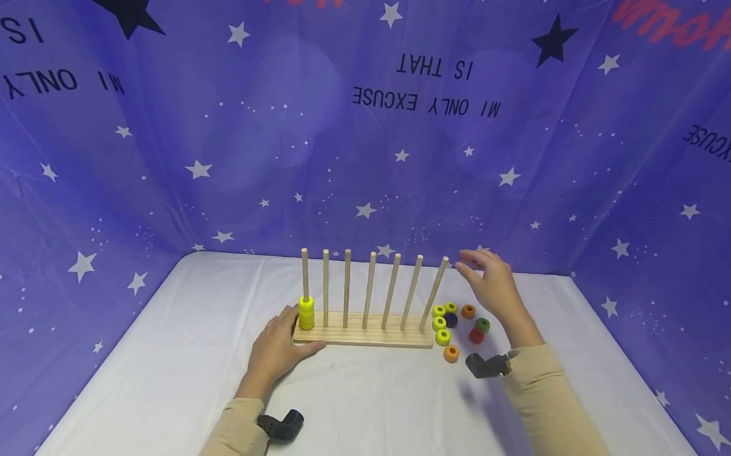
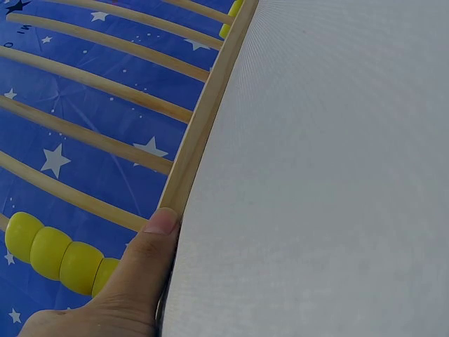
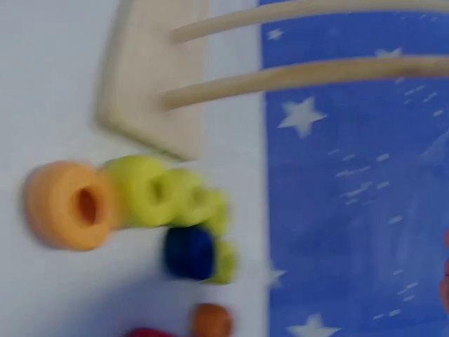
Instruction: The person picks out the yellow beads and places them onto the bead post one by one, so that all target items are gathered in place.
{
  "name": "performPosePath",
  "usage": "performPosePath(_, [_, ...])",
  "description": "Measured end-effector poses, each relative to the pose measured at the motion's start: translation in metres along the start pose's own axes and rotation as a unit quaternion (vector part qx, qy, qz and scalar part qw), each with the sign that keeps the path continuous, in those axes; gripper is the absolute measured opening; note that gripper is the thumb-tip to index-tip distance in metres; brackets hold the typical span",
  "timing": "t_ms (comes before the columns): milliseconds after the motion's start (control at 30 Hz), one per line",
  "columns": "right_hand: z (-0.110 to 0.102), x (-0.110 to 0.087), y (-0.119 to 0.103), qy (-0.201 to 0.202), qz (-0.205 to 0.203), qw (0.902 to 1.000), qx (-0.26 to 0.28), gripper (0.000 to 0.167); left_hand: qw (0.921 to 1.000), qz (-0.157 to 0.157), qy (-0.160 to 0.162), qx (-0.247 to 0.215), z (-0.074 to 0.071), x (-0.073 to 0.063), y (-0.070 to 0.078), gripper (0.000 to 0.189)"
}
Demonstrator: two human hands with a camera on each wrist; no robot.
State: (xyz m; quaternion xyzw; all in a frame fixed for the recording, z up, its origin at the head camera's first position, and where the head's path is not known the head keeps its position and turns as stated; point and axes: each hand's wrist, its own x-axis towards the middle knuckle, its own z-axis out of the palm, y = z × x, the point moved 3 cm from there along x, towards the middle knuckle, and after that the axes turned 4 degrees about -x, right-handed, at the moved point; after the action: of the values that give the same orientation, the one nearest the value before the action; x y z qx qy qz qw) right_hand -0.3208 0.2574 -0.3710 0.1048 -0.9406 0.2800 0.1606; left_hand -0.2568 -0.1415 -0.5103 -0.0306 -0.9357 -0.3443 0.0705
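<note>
A wooden peg stand [image 1: 363, 337] with several upright pegs sits on the white table. Stacked yellow beads [image 1: 306, 314] fill the bottom of its leftmost peg. My left hand [image 1: 277, 346] grips the left end of the base, its thumb [image 2: 151, 246] along the front edge and the other fingers behind, partly hidden. Up beside the top of the rightmost peg is my right hand [image 1: 492, 281], fingers loosely bent, with nothing visible between them. Below it lie loose beads: several yellow beads [image 1: 443, 337], a dark blue bead [image 3: 189, 251], two orange beads [image 1: 451, 353], a green bead [image 1: 482, 325] and a red bead [image 1: 476, 336].
White cloth [image 1: 370, 405] covers the table. A purple-blue curtain [image 1: 320, 151] with stars and lettering stands behind and along both sides. Black wrist mounts [image 1: 282, 426] are strapped over both sleeves. The tall pegs rise between the two hands.
</note>
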Motion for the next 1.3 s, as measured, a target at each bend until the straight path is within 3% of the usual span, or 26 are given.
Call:
performPosePath(233, [0.038, -0.007, 0.036, -0.074, 0.03, 0.9965, -0.023, 0.041, 1.0, 0.001, 0.002, 0.004, 0.001, 0.0, -0.002, 0.097])
performPosePath(467, [0.059, -0.013, 0.046, -0.087, -0.005, 0.9948, -0.053, 0.036, 1.0, 0.003, 0.003, 0.003, 0.001, 0.001, -0.002, 0.097])
performPosePath(800, [0.07, -0.015, 0.054, -0.12, 0.04, 0.9902, -0.058, 0.036, 1.0, 0.003, 0.001, 0.003, 0.001, 0.001, -0.001, 0.097])
performPosePath(1300, [0.074, -0.017, 0.066, -0.118, 0.037, 0.9897, -0.073, 0.033, 1.0, 0.004, 0.002, 0.003, 0.001, 0.001, -0.002, 0.098])
